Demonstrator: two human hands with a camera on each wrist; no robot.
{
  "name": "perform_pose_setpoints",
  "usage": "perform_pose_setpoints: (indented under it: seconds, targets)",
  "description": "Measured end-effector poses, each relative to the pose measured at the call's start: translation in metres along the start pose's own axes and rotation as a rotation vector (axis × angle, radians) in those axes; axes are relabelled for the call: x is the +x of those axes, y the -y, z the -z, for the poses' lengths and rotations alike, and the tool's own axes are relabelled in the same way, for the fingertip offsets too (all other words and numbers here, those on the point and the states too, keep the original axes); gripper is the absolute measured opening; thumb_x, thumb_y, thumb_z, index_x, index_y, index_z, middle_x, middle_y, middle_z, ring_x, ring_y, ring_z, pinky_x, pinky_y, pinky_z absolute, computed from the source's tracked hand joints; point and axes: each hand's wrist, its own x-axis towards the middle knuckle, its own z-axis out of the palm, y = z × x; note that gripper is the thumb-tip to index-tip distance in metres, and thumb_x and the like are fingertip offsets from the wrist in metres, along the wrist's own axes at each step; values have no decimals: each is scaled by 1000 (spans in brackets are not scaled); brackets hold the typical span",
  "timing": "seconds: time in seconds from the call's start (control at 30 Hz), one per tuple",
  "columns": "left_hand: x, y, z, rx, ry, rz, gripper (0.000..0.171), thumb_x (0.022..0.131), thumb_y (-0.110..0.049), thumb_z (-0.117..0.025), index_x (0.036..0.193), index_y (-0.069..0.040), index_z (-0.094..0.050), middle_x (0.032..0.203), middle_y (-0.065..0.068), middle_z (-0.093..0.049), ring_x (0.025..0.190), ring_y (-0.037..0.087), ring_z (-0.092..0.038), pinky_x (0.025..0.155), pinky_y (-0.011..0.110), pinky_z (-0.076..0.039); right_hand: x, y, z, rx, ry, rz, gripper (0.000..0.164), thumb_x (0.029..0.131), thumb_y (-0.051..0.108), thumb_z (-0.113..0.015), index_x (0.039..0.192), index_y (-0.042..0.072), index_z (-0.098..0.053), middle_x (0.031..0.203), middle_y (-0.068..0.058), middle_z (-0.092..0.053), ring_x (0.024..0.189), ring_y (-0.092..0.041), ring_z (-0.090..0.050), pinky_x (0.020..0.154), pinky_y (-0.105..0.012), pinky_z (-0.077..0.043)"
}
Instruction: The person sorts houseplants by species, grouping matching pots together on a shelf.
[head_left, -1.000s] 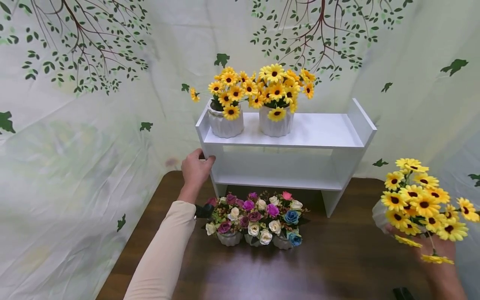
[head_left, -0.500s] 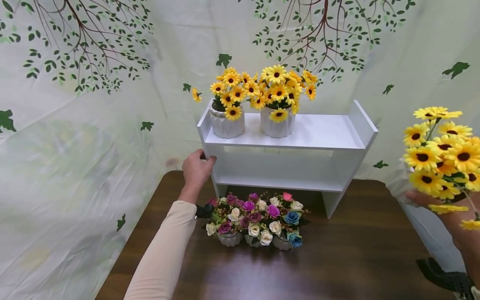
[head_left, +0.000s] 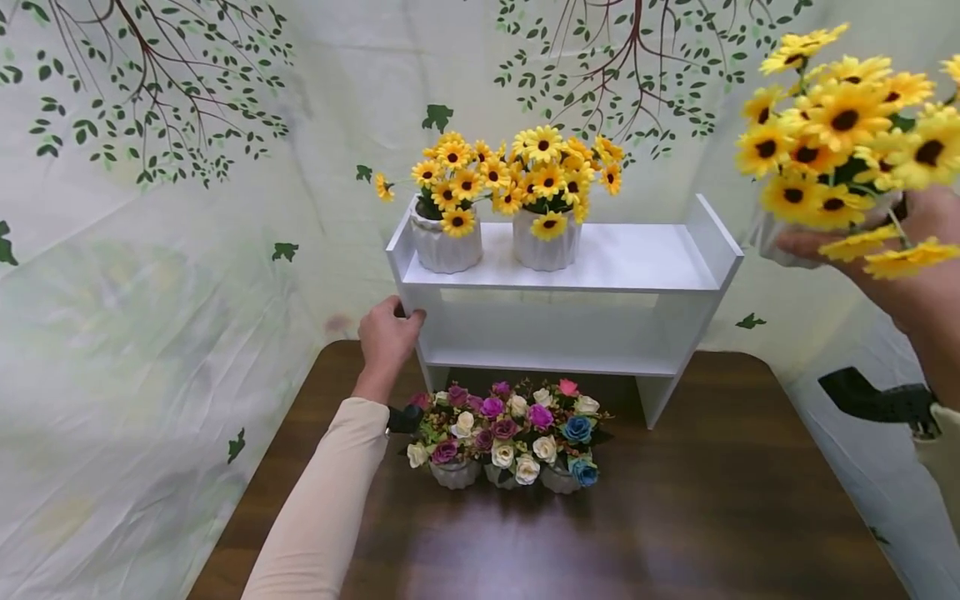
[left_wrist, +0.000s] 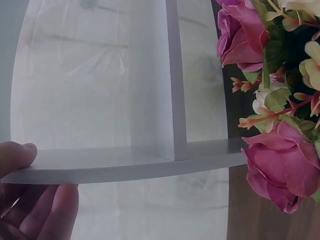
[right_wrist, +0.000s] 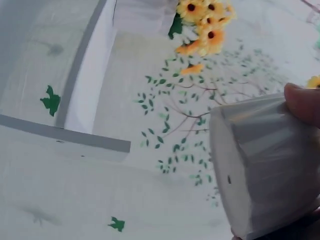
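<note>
A white two-tier shelf (head_left: 645, 258) stands on the table. My left hand (head_left: 388, 333) grips its left side panel; in the left wrist view the thumb lies on one face of the panel (left_wrist: 130, 173), the fingers on the other. My right hand (head_left: 934, 218) holds a white fluted flowerpot (right_wrist: 280, 155) of yellow daisy-like flowers (head_left: 846, 119), raised to the right of the shelf. In the right wrist view the pot's flat underside shows, with the thumb along its side. On the top tier sit two similar pots, a left one (head_left: 447, 250) and a right one (head_left: 546, 246).
Several small pots of artificial roses (head_left: 513, 433) stand in a row in front of the shelf, close by the left wrist. The lower tier (head_left: 555, 337) lies beneath the top one. Behind the brown table (head_left: 675, 517) hangs a leaf-print cloth (head_left: 337, 108).
My right hand has lifted the yellow flowerpot from low at the right to above the top tier's height, and it is now moving inward. My left hand stays on the shelf.
</note>
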Motion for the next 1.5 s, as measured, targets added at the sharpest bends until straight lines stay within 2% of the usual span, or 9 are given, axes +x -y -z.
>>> perform_pose_setpoints:
  seconds: [0.03, 0.1, 0.3, 0.37, 0.57, 0.73, 0.9, 1.23, 1.5]
  targets:
    - [0, 0, 1, 1, -1, 2, 25, 86, -23, -66, 97, -2, -72, 97, 19, -76, 85, 38, -69, 73, 48, -52, 3, 5, 2, 69, -40, -182, 71, 85, 6, -74, 144, 32, -46, 124, 26, -53, 107, 3, -47, 100, -12, -38]
    - [0, 1, 2, 9, -7, 3, 25, 86, -23, -66, 96, -2, -72, 96, 20, -76, 84, 38, -69, 73, 48, -52, 17, 1, -3, 66, -26, -308, 70, 86, 16, -76, 146, 33, -44, 125, 23, -53, 107, 1, -47, 105, -20, -39]
    - [3, 3, 3, 18, -27, -6, 24, 85, -24, -66, 92, -2, -71, 93, 19, -76, 83, 38, -68, 73, 49, -50, 54, -1, -26, 216, 31, -457, 68, 80, 29, -82, 140, 33, -52, 128, 19, -59, 111, -4, -52, 107, -30, -43]
    - [3, 3, 2, 17, -22, -13, 24, 85, -24, -65, 91, -2, -71, 91, 19, -75, 82, 38, -68, 73, 48, -50, 61, 0, -36, 255, 43, -473, 66, 79, 29, -83, 138, 30, -54, 127, 17, -61, 111, -5, -53, 106, -31, -44]
    - [2, 4, -1, 21, -13, -24, 24, 85, -25, -65, 89, -1, -70, 89, 20, -75, 80, 38, -67, 73, 48, -49, 73, -3, -63, 178, 68, -549, 68, 75, 36, -85, 136, 31, -56, 122, 16, -60, 107, -8, -50, 91, -27, -43]
    - [2, 5, 0, 25, -1, -27, 25, 85, -26, -64, 90, -2, -69, 90, 20, -75, 81, 38, -67, 74, 49, -49, 78, -7, -79, 143, 67, -598, 70, 76, 39, -84, 138, 33, -53, 136, 11, -59, 111, -9, -50, 101, -34, -42]
    - [2, 5, 1, 29, 7, -17, 25, 85, -26, -64, 89, -2, -69, 89, 20, -75, 80, 38, -67, 73, 48, -49, 76, -13, -92, 220, 24, -636, 81, 75, 31, -86, 145, 33, -44, 150, 9, -50, 125, -12, -48, 116, -40, -37]
    - [4, 2, 0, 35, 13, -21, 25, 85, -26, -64, 90, -2, -69, 90, 19, -75, 81, 38, -67, 75, 49, -49, 70, -21, -102, 197, 56, -676, 96, 76, 31, -85, 154, 28, -28, 160, 4, -37, 142, -21, -39, 122, -40, -28]
    - [3, 3, 1, 45, 18, -16, 26, 85, -28, -66, 91, -3, -69, 90, 19, -75, 83, 38, -68, 79, 50, -49, 67, -28, -114, 189, 77, -684, 98, 77, 31, -84, 155, 23, -25, 162, 0, -34, 144, -22, -37, 122, -39, -27]
